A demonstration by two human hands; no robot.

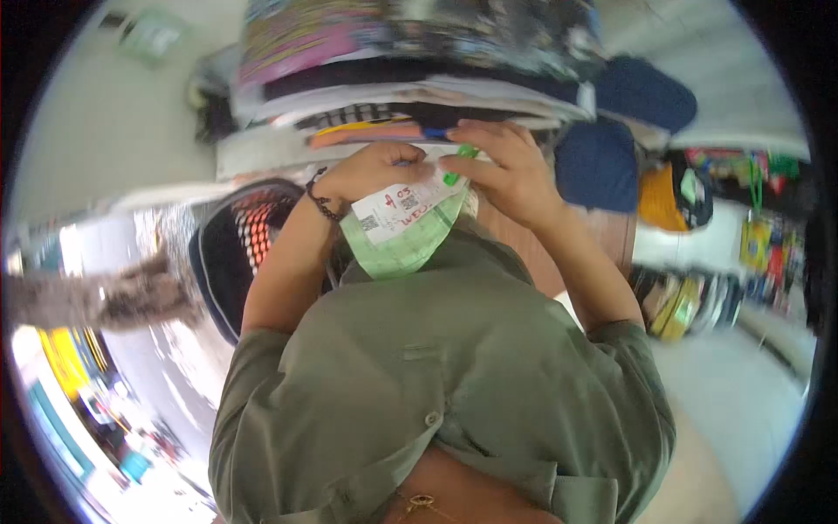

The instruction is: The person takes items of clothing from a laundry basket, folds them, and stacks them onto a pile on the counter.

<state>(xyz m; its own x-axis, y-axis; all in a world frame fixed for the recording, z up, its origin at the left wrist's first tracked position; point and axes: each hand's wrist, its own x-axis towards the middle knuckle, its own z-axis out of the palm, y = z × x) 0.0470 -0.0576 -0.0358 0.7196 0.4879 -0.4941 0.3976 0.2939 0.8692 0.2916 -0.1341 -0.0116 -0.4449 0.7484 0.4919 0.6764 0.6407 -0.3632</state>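
A pale green packet (pixel 404 251) with a white label (pixel 390 217) hangs in front of my chest. Red handwriting and small square codes mark the label. My left hand (pixel 365 173), wearing a dark beaded bracelet (pixel 321 196), is curled round the packet's upper left edge. At the upper right, my right hand (pixel 519 179) pinches the packet's top between thumb and fingers, beside a bright green piece (pixel 460 166). Whether that piece is a clip or a tag I cannot tell. Some of the fingertips are blurred or hidden.
Stacked folded cloth (pixel 410 96) lies on a table just beyond my hands. Dark blue cushioned shapes (pixel 597 166) and a yellow-and-black item (pixel 668 196) are at the right. A black basket (pixel 223 262) with an orange-red mesh stands by my left arm. Folded clothes (pixel 685 306) lie lower right.
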